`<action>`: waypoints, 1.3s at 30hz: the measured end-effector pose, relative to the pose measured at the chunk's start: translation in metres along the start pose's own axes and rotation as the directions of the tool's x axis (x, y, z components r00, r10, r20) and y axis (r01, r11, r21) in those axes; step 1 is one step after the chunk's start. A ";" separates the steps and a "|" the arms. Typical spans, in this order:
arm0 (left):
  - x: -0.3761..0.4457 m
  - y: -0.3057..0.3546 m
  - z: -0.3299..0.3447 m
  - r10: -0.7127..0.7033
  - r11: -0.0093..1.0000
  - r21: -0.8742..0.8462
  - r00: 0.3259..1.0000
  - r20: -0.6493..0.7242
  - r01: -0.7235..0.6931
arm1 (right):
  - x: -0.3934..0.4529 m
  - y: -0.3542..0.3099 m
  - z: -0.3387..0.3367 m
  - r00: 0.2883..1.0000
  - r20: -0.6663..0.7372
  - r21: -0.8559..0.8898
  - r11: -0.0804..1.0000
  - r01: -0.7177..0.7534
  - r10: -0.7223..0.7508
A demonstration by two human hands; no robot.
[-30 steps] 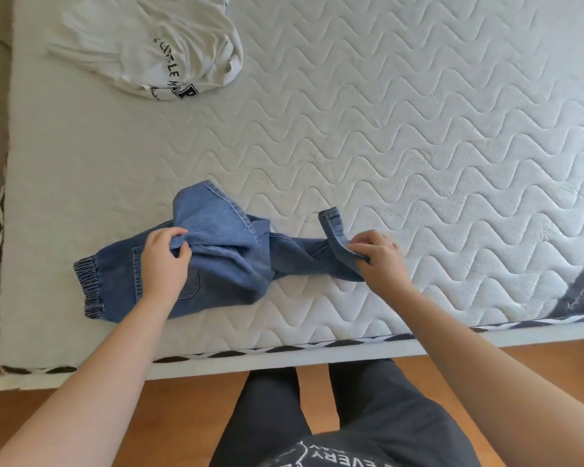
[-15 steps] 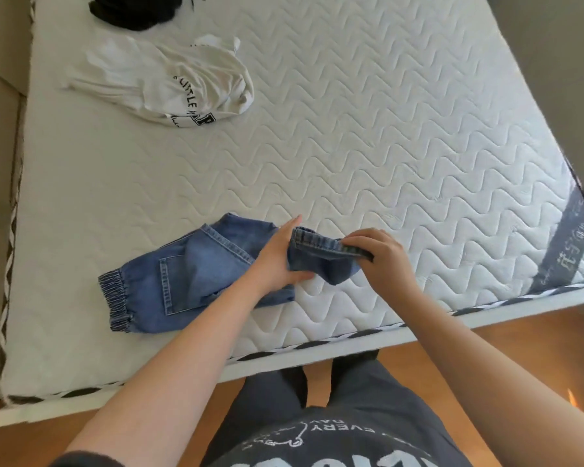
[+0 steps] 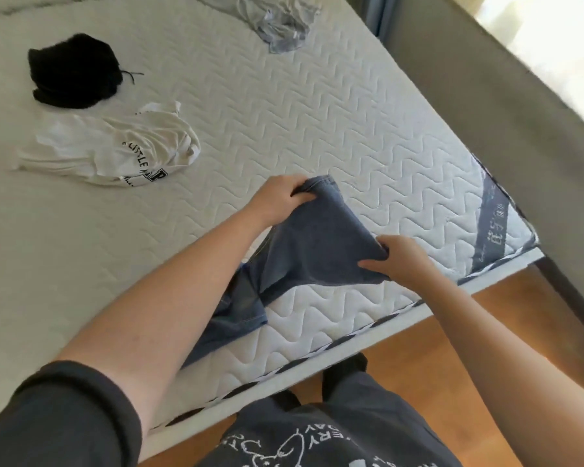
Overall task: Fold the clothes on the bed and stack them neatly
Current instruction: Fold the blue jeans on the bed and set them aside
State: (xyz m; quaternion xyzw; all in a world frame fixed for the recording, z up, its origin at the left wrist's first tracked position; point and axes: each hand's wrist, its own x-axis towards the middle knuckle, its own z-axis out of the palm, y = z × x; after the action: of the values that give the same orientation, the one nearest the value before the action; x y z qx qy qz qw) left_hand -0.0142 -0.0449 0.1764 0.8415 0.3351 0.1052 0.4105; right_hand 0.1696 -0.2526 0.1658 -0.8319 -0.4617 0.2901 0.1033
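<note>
Left hand (image 3: 277, 197) grips the far hem end of the jeans (image 3: 314, 244), fingers curled over the edge. Right hand (image 3: 400, 259) pinches the near-side corner of the same fold. Jeans are raised off the bed (image 3: 284, 106) between both hands near the bed's front right corner; the rest trails down under the left forearm to the front edge.

Readable text: white T-shirt (image 3: 115, 151), crumpled toward the left side of the bed, shows "LITTLE" in black plus a block "P"; the rest is folded away. Grey band (image 3: 491, 230) at the front right corner of the mattress carries characters, not legible. Person's dark shirt (image 3: 334, 439) at the bottom shows part of "EVERY", upside down.

Diff vs 0.5 s ago: jeans were mostly flat near the front edge with the left hand flat on them; now the left hand has closed on the hem and the fabric is lifted and spread. View has swung up and right, so a black garment (image 3: 71, 70) at far left and a grey garment (image 3: 280, 25) at the far edge now show in full.
</note>
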 end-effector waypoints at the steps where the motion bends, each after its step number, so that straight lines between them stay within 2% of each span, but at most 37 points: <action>1: 0.008 0.007 0.002 -0.003 1.000 -0.001 1.000 0.003 0.003 | -0.001 0.009 -0.005 0.999 -0.012 0.018 0.999 -0.031 0.031; 4: 0.033 0.027 0.011 -0.008 1.000 0.014 0.999 0.032 0.008 | -0.004 0.037 -0.020 0.988 -0.083 0.208 0.972 -0.110 0.129; 7: 0.058 0.048 0.025 0.010 1.000 -0.011 0.998 0.060 -0.010 | -0.007 0.059 -0.038 0.978 -0.100 0.449 0.885 -0.120 0.183; 12: 0.098 0.082 0.051 -0.021 0.998 -0.060 0.988 0.151 0.031 | -0.012 0.089 -0.071 0.968 -0.136 0.641 0.764 -0.077 0.211; 16: 0.115 0.096 0.070 -0.058 0.997 -0.038 0.960 0.273 0.071 | -0.016 0.105 -0.080 0.958 -0.145 0.644 0.759 -0.098 0.247; 18: 0.119 0.098 0.077 -0.031 0.999 -0.019 0.963 0.267 0.038 | -0.020 0.109 -0.078 0.950 -0.156 0.622 0.774 -0.119 0.271; 23: 0.119 0.100 0.087 -0.026 0.996 -0.081 0.988 0.150 0.039 | -0.041 0.110 -0.060 0.928 -0.192 0.634 0.762 -0.130 0.318; 31: 0.116 0.105 0.098 0.116 0.987 -0.138 0.952 0.284 -0.079 | -0.063 0.114 -0.051 0.881 -0.222 0.619 0.758 -0.205 0.419; 34: 0.122 0.106 0.103 0.120 0.975 -0.217 0.940 0.321 -0.050 | -0.061 0.119 -0.052 0.863 -0.246 0.565 0.789 -0.243 0.442; 39: 0.152 0.104 0.118 0.077 0.940 -0.338 0.937 0.341 0.045 | -0.036 0.142 -0.060 0.871 -0.177 0.613 0.744 -0.266 0.457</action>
State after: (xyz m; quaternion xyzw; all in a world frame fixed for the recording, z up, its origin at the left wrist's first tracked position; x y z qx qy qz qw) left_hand 0.2031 -0.0649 0.1653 0.7657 0.2269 0.0140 0.6017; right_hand 0.2906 -0.3556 0.1662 -0.8717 -0.1582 0.2918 0.3605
